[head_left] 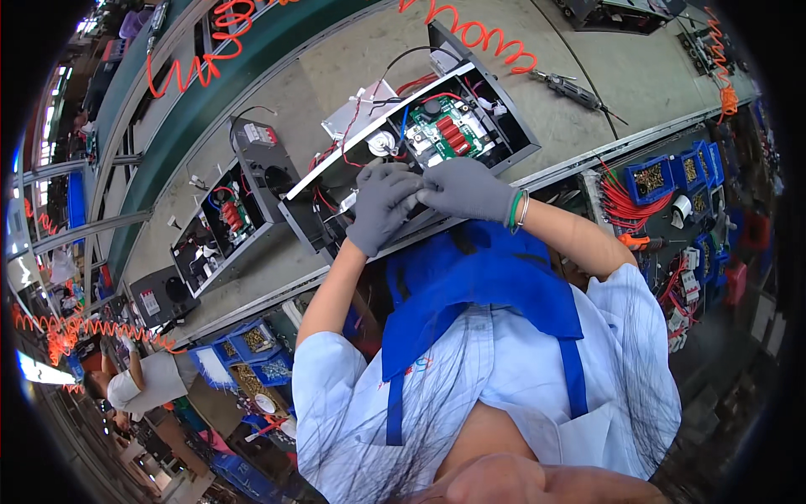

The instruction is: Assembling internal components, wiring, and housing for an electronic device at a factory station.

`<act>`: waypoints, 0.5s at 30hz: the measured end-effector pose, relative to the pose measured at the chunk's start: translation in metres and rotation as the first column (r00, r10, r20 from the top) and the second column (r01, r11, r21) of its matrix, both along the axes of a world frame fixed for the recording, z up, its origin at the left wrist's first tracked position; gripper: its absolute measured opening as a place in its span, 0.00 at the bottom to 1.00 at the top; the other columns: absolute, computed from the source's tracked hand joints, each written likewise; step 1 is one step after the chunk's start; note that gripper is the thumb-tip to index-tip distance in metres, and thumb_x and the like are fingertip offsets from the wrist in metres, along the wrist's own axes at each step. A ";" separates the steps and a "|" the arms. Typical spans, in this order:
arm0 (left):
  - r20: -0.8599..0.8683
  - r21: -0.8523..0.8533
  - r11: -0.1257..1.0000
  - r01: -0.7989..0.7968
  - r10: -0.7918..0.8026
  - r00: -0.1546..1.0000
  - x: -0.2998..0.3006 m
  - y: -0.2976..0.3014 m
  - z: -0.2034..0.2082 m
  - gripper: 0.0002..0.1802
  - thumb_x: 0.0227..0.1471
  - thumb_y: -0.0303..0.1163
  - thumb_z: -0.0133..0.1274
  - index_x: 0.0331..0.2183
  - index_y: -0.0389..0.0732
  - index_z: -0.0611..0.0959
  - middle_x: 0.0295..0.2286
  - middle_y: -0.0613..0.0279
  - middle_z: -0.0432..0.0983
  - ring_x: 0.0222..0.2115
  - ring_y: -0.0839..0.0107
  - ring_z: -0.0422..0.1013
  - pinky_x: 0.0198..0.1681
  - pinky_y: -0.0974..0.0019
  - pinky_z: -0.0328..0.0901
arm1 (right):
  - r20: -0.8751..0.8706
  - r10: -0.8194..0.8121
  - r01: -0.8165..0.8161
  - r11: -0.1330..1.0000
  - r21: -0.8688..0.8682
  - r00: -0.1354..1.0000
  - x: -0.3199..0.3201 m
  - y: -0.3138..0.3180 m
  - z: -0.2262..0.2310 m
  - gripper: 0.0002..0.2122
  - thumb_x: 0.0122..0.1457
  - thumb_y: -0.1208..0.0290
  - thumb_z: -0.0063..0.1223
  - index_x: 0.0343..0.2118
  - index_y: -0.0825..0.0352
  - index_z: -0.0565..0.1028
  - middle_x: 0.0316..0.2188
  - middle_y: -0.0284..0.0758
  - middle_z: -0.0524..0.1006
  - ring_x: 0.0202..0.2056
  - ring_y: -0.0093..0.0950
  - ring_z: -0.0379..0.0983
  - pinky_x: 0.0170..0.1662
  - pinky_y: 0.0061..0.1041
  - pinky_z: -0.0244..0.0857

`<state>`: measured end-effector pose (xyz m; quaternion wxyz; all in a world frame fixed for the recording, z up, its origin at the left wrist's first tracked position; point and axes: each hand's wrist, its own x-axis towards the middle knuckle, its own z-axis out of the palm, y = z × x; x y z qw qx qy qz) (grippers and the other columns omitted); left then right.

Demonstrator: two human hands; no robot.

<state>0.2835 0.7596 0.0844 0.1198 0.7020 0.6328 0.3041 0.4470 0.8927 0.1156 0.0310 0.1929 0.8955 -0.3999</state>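
Observation:
On the bench before me lies an open black metal case (514, 158). It holds a green circuit board (430, 126) with red cylindrical parts, a round white part (382, 143) and several loose wires. My left hand (382, 206) and my right hand (467, 190), both in grey gloves, meet over the case's near edge. Their fingers are closed and pressed together at the tips. Anything between them is too small or hidden to name. A white panel (357, 111) sits at the case's far side, with thin red and black wires running across it.
A second open case (227, 227) stands to the left. An air screwdriver (575, 92) on a coiled orange hose (470, 32) lies at the far right. Blue bins of small metal parts (648, 179) and red wires (628, 202) are along the near edge. Another person (151, 382) works at left.

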 end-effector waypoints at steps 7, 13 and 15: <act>0.101 -0.130 0.982 0.140 -0.127 0.987 -0.011 0.019 -0.002 0.10 0.49 0.44 0.55 0.29 0.51 0.85 0.26 0.73 0.75 0.37 0.69 0.66 0.51 0.56 0.51 | -0.355 -0.157 0.186 0.981 0.051 0.922 0.027 0.016 -0.012 0.14 0.57 0.55 0.51 0.26 0.61 0.76 0.24 0.36 0.75 0.30 0.34 0.74 0.34 0.33 0.66; 0.019 -0.377 0.877 0.296 -0.313 0.950 -0.010 0.040 0.006 0.09 0.43 0.43 0.59 0.19 0.51 0.81 0.19 0.73 0.71 0.36 0.67 0.64 0.45 0.51 0.54 | -0.462 -0.087 0.310 0.846 0.434 0.883 0.032 0.030 -0.057 0.20 0.56 0.51 0.53 0.14 0.59 0.69 0.14 0.31 0.69 0.15 0.33 0.68 0.19 0.32 0.60; -0.001 -0.380 0.847 0.373 -0.404 0.915 -0.017 0.042 0.005 0.11 0.43 0.43 0.59 0.17 0.49 0.78 0.18 0.72 0.70 0.35 0.66 0.64 0.43 0.49 0.55 | -0.436 -0.103 0.313 0.841 0.441 0.894 0.031 0.028 -0.058 0.20 0.56 0.51 0.53 0.14 0.59 0.69 0.14 0.31 0.69 0.15 0.32 0.69 0.19 0.32 0.61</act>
